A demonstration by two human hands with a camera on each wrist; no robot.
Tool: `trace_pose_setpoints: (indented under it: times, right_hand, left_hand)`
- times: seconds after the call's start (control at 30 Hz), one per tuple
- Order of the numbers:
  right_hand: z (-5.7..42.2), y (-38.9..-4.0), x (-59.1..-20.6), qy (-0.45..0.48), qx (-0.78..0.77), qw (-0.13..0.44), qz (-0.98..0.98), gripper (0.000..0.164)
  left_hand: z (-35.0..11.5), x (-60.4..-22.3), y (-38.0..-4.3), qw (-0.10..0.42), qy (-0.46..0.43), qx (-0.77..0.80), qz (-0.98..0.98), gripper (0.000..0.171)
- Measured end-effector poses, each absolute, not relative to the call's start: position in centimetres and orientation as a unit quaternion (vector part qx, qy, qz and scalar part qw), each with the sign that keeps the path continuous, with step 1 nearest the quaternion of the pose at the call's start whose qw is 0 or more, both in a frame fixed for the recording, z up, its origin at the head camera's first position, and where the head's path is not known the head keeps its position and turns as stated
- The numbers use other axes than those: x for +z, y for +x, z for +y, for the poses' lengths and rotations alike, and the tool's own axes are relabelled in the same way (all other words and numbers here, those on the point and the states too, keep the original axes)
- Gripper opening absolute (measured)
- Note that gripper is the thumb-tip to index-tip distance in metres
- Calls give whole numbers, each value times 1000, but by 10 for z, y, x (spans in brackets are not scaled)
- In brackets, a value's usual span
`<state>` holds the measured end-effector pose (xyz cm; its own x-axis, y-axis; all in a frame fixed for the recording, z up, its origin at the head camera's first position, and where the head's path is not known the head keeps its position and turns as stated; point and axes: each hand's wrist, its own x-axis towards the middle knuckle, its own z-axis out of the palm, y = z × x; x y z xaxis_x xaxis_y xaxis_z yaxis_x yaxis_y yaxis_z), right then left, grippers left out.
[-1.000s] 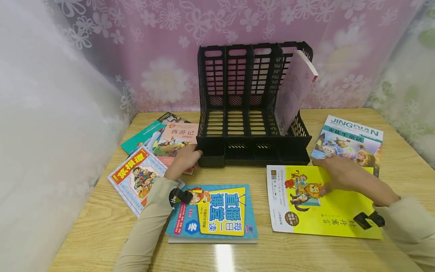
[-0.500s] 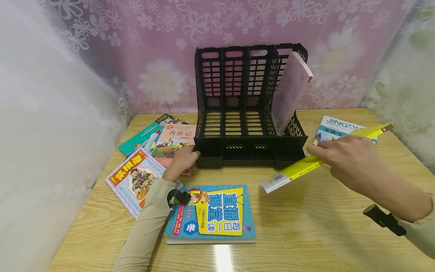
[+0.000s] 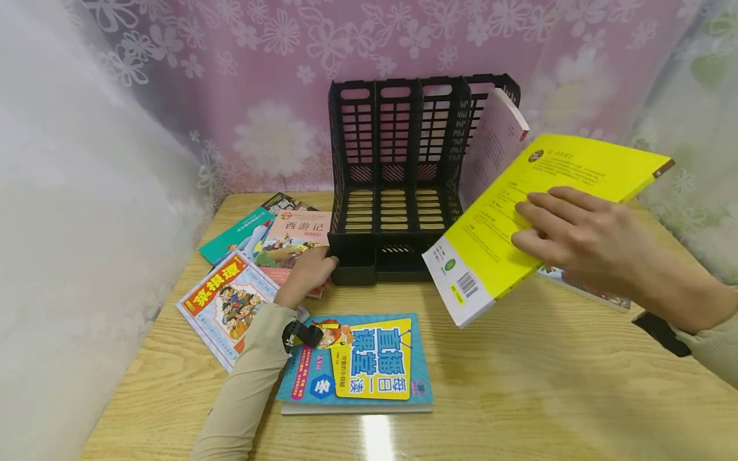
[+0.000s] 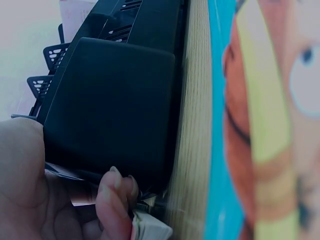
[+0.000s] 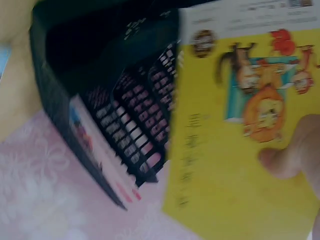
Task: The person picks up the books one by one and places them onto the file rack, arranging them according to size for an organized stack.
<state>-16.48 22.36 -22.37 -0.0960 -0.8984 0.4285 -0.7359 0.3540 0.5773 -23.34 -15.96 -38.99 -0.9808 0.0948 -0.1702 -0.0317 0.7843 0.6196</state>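
Observation:
My right hand (image 3: 582, 237) grips a yellow book (image 3: 582, 163) in the air at the right, fingers over its back cover. In the right wrist view the thumb lies on the front cover (image 5: 210, 150), which shows a lion and other animals. The book is tilted and overlaps the right part of the black file rack (image 3: 398, 246). A pale pink book (image 3: 490, 144) stands in the rack's right-hand slot. My left hand (image 3: 308, 275) holds the rack's front left corner, its fingertips (image 4: 112, 195) curled against the side in the left wrist view.
A blue book (image 3: 357, 358) lies in front of the rack. Several books, among them a pink one (image 3: 302, 224), a green one (image 3: 239, 237) and a white-bordered one (image 3: 230, 307), overlap at left. Another book (image 3: 594, 291) lies partly hidden under my right arm. A flowered curtain (image 3: 277, 102) hangs behind.
My right hand has lifted the yellow book off the table and turned it upright, back cover toward the head camera, near the rack's right side. My left hand stays at the rack's corner.

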Motion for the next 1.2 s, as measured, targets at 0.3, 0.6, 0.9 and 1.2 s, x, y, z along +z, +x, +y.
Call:
trace_pose_setpoints:
  times: [0.3, 0.6, 0.9, 1.2]
  right_hand:
    - [215, -207, -194, 599, -179, 370, -687, 35]
    - [208, -237, -192, 620, -230, 377, -649, 33]
    - [202, -263, -185, 580, -296, 381, -657, 64]
    - [191, -290, -185, 542, -380, 344, -666, 56]
  left_hand:
    - [-161, -393, -232, 91, 25, 301, 949, 36]
    - [-161, -392, -233, 91, 22, 298, 950, 36]
    - [-160, -389, -234, 96, 19, 301, 948, 35]
    - [-159, -389, -234, 95, 21, 297, 950, 38]
